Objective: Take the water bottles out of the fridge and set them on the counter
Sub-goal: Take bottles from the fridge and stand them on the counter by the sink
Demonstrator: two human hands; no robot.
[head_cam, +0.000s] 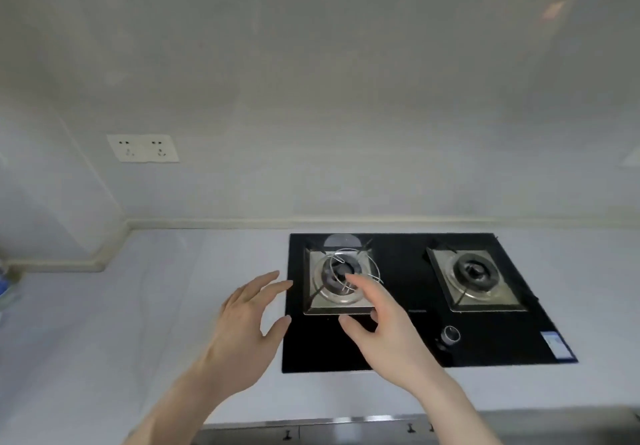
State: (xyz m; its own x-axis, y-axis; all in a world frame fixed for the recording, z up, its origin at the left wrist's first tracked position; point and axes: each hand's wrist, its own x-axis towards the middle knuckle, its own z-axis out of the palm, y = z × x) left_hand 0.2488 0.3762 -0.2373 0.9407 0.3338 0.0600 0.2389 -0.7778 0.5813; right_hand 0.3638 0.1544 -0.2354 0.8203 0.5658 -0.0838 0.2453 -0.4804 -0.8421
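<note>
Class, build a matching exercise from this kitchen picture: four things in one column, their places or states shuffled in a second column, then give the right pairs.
Things:
1. left hand
2. right hand
3. socket plate
4. knob

Places or states:
A. on the wall
B. open, over the black hob
C. near the hob's front edge
D. open, over the white counter

Pairs: 1-D, 2-B, 3-A, 4-C

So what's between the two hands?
Nothing is held there. In the head view, the left hand and right hand are apart; between them show white counter and the black stove's edge.
</note>
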